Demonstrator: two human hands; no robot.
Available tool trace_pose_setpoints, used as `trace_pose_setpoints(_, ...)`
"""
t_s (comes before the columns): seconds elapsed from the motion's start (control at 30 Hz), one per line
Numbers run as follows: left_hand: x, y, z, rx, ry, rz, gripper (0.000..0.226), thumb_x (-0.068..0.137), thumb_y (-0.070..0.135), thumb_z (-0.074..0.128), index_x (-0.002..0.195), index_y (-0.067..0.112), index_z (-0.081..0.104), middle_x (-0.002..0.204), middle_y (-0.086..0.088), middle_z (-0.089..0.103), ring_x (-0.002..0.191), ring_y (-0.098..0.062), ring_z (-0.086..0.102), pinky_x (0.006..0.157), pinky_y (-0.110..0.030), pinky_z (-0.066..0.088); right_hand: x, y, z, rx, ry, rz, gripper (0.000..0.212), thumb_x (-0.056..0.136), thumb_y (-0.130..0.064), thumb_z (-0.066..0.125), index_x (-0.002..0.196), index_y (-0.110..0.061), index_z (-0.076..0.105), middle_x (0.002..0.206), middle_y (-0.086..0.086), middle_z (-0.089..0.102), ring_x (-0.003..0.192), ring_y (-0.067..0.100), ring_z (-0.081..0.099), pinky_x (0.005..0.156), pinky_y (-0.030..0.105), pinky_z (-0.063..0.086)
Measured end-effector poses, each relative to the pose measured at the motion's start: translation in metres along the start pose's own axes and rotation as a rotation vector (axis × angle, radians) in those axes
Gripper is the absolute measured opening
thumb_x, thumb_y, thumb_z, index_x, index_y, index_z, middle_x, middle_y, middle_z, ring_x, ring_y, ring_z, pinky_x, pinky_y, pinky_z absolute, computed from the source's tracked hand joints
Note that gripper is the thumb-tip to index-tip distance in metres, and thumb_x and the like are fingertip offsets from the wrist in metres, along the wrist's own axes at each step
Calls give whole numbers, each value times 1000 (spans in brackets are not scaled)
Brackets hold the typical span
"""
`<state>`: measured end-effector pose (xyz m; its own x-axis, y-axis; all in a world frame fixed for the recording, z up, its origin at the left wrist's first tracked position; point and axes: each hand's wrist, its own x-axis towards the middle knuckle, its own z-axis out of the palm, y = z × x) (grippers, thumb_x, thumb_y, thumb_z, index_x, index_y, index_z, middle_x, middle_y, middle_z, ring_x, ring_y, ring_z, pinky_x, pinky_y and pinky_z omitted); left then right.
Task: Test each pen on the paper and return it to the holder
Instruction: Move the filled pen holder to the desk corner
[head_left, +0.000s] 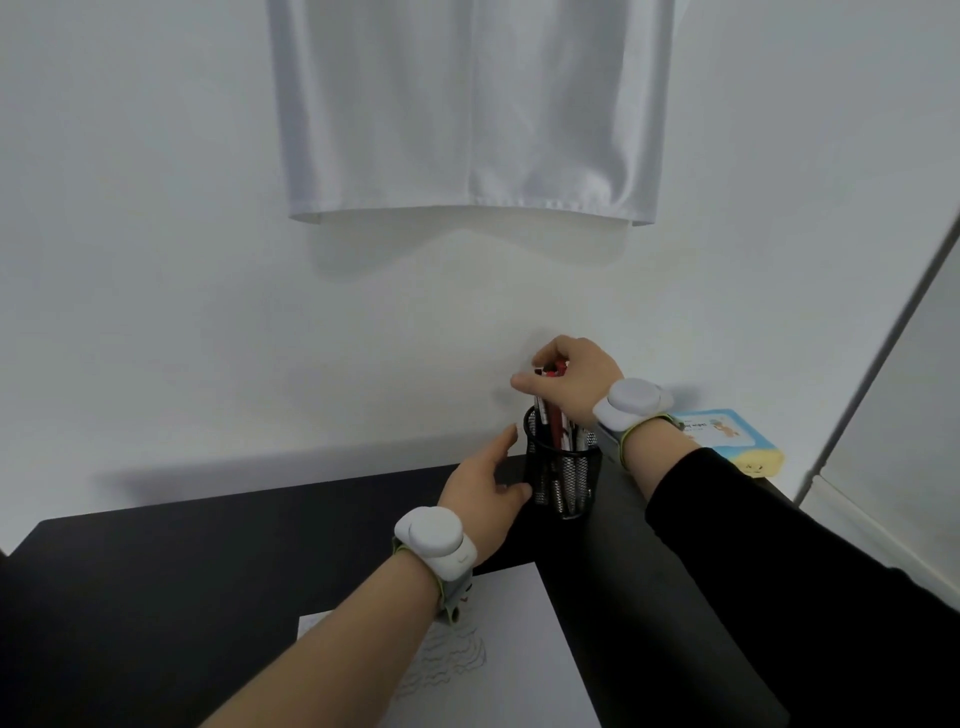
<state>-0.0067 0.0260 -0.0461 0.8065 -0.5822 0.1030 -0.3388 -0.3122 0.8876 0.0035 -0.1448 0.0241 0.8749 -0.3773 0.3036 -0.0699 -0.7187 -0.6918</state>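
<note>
A black mesh pen holder stands on the black table near the wall, with several pens upright in it. My right hand is over the holder's top, fingers curled round the upper ends of the pens. My left hand is beside the holder on its left, thumb against the mesh wall and fingers extended behind it. A white sheet of paper lies at the near edge of the table, with wavy test lines on its left part, partly covered by my left forearm.
A blue and yellow booklet lies at the table's back right corner. A white cloth hangs on the wall above. The black table stretches to the left. A white panel edge stands at the right.
</note>
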Motion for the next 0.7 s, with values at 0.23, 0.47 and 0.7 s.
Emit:
trace_pose_setpoints(0.23, -2, 1, 4, -17, -2, 5, 70, 90, 5, 59, 149, 25, 27, 150, 6, 37, 124, 1, 43, 97, -16, 36, -11, -2, -7, 71, -36, 10, 18, 93, -32, 60, 96, -17, 71, 70, -10, 58, 66, 12, 53, 68, 25, 38)
trace_pose_setpoints(0.47, -10, 7, 1, -3, -15, -12, 70, 91, 7, 58, 150, 27, 27, 151, -1, 38, 128, -7, 44, 108, -30, 39, -26, -8, -29, 198, 40, 97, 42, 103, -38, 39, 130, -13, 56, 124, 5, 60, 115, 23, 53, 92, 27, 35)
trace_pose_setpoints(0.7, -12, 14, 4, 39, -15, -20, 71, 90, -4, 49, 151, 24, 25, 152, -2, 36, 140, -18, 35, 111, -27, 32, -59, 21, -42, 380, -60, 266, 50, 94, -19, 55, 143, -17, 41, 134, 3, 54, 119, 22, 53, 108, 42, 40)
